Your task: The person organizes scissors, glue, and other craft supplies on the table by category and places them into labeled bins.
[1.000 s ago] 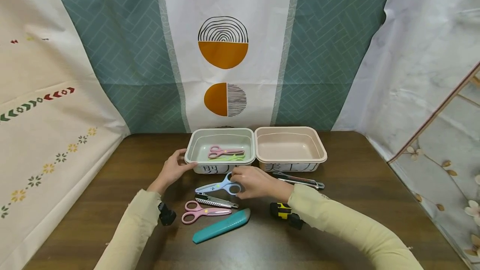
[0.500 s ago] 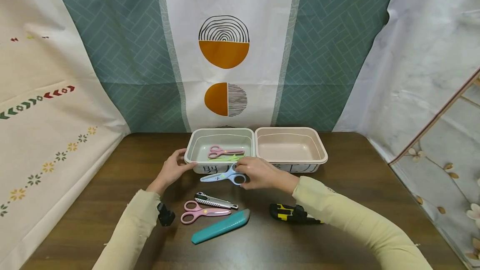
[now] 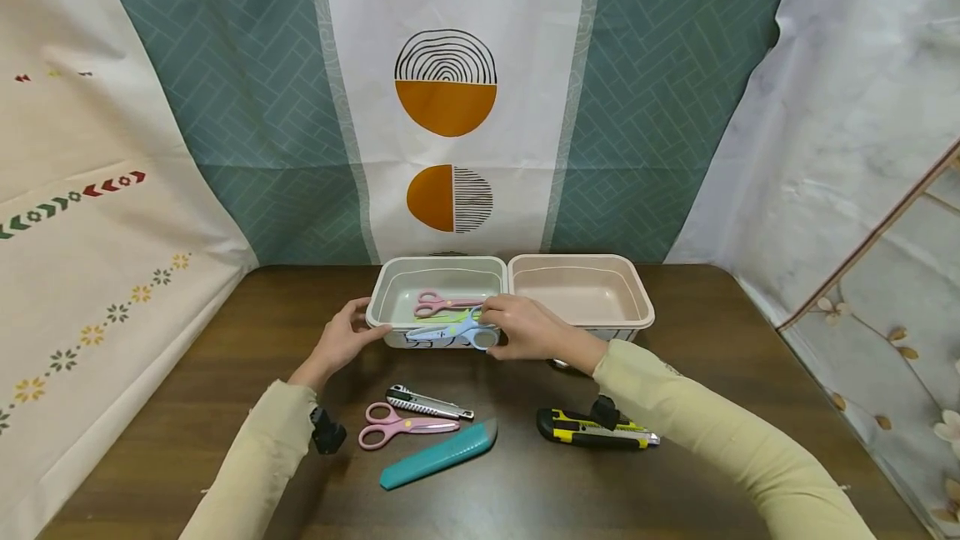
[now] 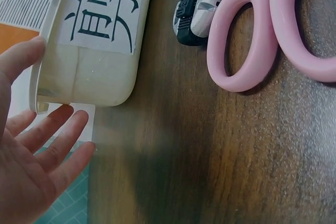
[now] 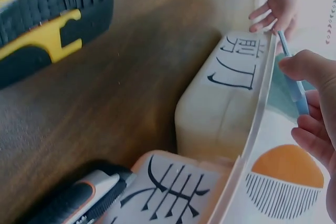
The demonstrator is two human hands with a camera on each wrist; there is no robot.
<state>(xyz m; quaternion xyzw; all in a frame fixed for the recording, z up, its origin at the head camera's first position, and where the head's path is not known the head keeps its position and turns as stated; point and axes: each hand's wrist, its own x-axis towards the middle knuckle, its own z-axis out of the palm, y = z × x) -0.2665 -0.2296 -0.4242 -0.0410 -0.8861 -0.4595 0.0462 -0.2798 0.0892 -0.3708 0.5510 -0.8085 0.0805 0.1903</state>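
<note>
Against patterned curtains on the brown table [image 3: 225, 373], held pink scissors [image 3: 438, 303] in the pale green bin [image 3: 390, 290] beside the bare pink bin [image 3: 592, 267], steadied by the open left hand [image 3: 341, 340] while the right hand [image 3: 525, 327] pinched blue scissors [image 3: 453, 332] over its front rim.

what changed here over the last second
The right hand, holding the blue scissors, lifted them off the table and carried them away from the person to the pale green bin's near rim. The left hand stayed on that bin's corner; the pink scissors and cutters on the table did not move.
</note>
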